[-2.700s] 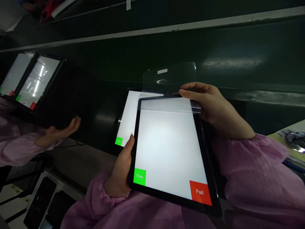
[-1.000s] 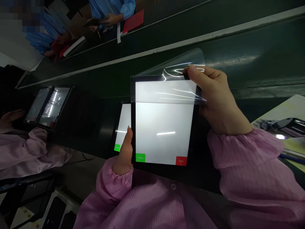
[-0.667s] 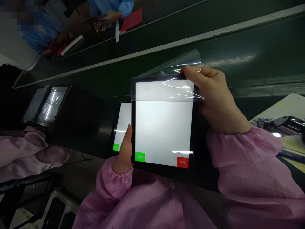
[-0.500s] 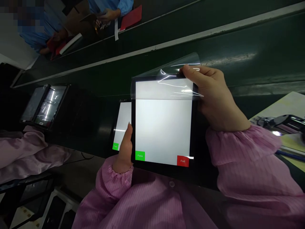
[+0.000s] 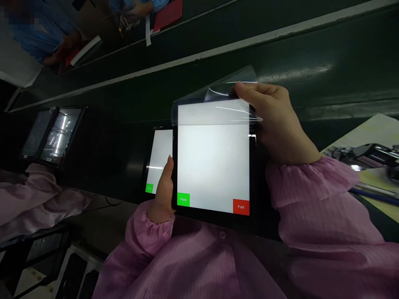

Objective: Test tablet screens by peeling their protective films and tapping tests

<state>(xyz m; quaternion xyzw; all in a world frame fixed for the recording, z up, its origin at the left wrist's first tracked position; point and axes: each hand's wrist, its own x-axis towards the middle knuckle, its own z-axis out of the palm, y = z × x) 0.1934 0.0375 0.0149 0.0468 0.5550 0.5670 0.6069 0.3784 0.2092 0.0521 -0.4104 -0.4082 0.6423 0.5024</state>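
Observation:
A tablet (image 5: 213, 166) with a bright white screen, a green "Pass" box and a red "Fail" box is held up in front of me. My left hand (image 5: 164, 191) grips its left edge, thumb along the side, the other fingers hidden behind it. Clear film (image 5: 218, 89) lies over the top strip of the screen and lifts above the top edge. My right hand (image 5: 274, 112) pinches the film near the upper right corner between thumb and fingers. A second lit tablet (image 5: 159, 145) is on the table, partly behind the held one.
Dark devices (image 5: 57, 133) lie on the green table (image 5: 124, 99) at the left. Papers (image 5: 374, 133) bear a metallic object (image 5: 370, 155) and pens at the right. Other people in blue sleeves sit across, near a red folder (image 5: 168, 15); a pink sleeve shows at far left.
The view has shifted slightly, and the surroundings sit a bit higher and further left. The held tablet has tilted slightly. Both hands keep their hold, and the film's reflections have changed.

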